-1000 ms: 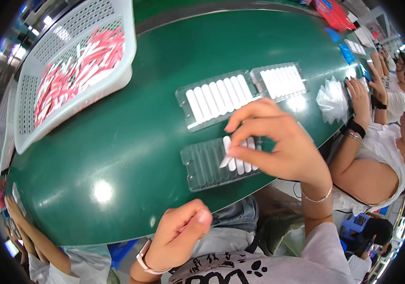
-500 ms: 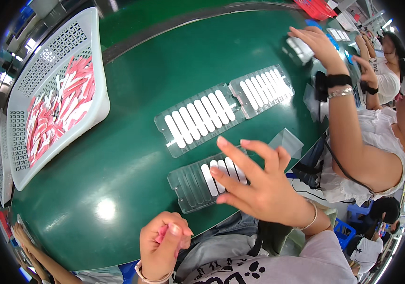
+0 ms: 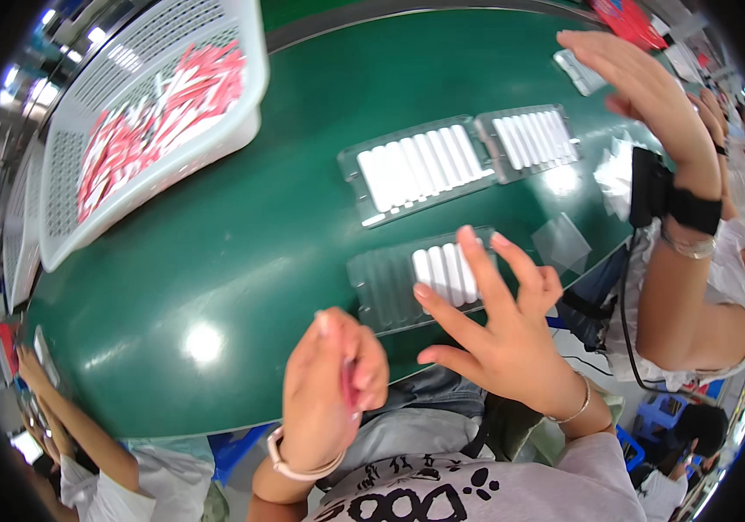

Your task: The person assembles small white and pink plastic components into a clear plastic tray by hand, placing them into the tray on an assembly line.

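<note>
My left hand (image 3: 333, 370) is closed around a pink piece (image 3: 350, 383), mostly hidden in the fist, left of the nearest clear plastic tray (image 3: 379, 283). Over that tray's right side hovers my right hand (image 3: 511, 335), fingers spread and holding nothing I can see. Several white rounded sticks (image 3: 444, 271) lie side by side in the tray's right slots, partly covered by my fingers; its left slots are bare. Beyond it lie two more clear trays, a larger one (image 3: 350, 163) and a smaller one (image 3: 487, 143), both filled with rows of white sticks.
A white perforated basket (image 3: 255, 87) of pink and white strips (image 3: 163, 113) stands at the far left. On the right, a co-worker's arm (image 3: 651, 96) reaches over the green table (image 3: 242, 287). Clear plastic sheets (image 3: 564, 244) lie near the right edge.
The view has shifted, so the trays and basket sit higher and farther right. My left fist has turned and risen; my right hand stays spread over the tray. The co-worker's hand has left a white pack.
</note>
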`<state>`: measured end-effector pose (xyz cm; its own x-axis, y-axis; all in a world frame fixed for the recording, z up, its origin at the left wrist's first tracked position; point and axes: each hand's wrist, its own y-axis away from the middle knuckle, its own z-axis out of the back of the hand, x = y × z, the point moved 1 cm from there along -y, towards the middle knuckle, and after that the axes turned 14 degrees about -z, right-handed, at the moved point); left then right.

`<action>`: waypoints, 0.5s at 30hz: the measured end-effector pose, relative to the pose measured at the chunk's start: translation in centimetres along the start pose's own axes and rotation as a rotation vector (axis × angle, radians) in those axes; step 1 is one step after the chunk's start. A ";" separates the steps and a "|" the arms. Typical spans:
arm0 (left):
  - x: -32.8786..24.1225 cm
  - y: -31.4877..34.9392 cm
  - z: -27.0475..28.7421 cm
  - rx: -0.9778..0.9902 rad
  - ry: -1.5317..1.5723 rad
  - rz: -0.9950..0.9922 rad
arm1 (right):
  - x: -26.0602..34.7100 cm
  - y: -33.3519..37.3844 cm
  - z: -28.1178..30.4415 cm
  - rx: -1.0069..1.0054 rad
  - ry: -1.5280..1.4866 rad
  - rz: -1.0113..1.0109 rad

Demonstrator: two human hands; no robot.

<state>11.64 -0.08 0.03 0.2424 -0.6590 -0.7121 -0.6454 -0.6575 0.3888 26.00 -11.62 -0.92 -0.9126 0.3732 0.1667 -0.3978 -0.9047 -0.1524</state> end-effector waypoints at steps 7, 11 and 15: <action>1.0 -0.3 -0.1 0.230 -0.095 -0.048 | 2.7 -1.0 1.5 -0.050 -0.743 -0.120; 0.7 0.6 -0.6 0.127 -0.170 0.047 | 2.8 -1.8 -0.2 0.016 -1.036 -0.146; 0.3 0.2 -0.5 0.127 -0.156 0.011 | 2.5 -2.2 0.5 0.085 -0.997 -0.063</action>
<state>11.95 -0.57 0.12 0.1260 -0.5952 -0.7937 -0.7360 -0.5925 0.3275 24.64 -8.82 0.36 -0.3787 0.1133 0.9186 -0.3989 -0.9156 -0.0515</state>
